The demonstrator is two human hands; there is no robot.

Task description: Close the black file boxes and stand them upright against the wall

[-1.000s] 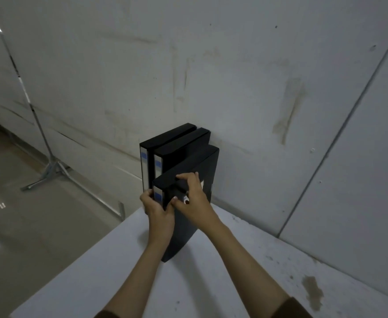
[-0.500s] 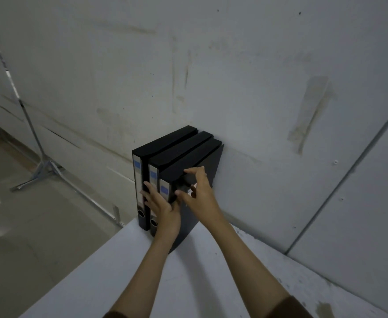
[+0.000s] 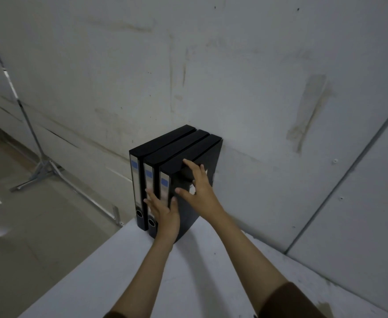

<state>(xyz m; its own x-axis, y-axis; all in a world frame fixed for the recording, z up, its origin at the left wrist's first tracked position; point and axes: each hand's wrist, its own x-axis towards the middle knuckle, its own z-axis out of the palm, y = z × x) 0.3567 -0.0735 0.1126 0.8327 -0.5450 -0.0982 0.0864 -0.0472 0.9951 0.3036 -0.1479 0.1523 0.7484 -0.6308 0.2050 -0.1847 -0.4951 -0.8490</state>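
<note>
Three black file boxes stand upright side by side at the table's far left corner, their backs against the wall. The left box (image 3: 163,143) and middle box (image 3: 178,149) show grey spine labels with blue patches. The right box (image 3: 188,154) is closed. My left hand (image 3: 163,212) lies flat with spread fingers on the spines of the middle and right boxes. My right hand (image 3: 198,191) presses flat against the right box's side, fingertips at its top edge. Neither hand grips anything.
The white table (image 3: 188,278) runs toward me, its left edge dropping to a tiled floor. A grey concrete wall (image 3: 234,76) stands behind the boxes. A metal stand (image 3: 39,166) with splayed legs sits on the floor at the left.
The right box went from tilted and held lower in both hands to standing level in line with the other two. Both hands opened flat against it.
</note>
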